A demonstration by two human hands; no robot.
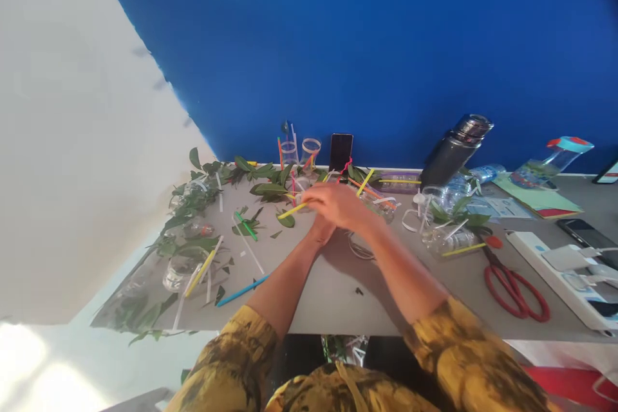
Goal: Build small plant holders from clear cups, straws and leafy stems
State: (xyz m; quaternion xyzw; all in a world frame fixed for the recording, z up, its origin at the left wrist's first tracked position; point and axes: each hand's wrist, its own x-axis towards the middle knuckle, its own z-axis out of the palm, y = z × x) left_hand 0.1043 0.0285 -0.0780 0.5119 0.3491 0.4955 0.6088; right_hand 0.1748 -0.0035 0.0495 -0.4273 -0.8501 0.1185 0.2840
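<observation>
My right hand [338, 203] reaches over the middle of the table, crossing above my left hand [322, 230]. Its fingers are bent and closed at the end of a yellow straw [292, 211], which sticks out to the left. Most of my left hand, fingers included, is hidden under the right one. Behind the right hand a second yellow straw [365, 182] slants up. Just beyond the hands lie green leaves [270, 189], a clear plastic bottle [383, 205] with orange straws, and a pink twisted piece [346, 165]. A coiled white cable [361, 247] rests by my right wrist.
Against the blue wall stand a phone [341, 151], clear cups [311, 147] and a dark flask [456, 148]. Red-handled scissors [514, 286] and a power strip [555, 277] are on the right. Leafy bottles and a blue straw [241, 290] lie left, near the table edge.
</observation>
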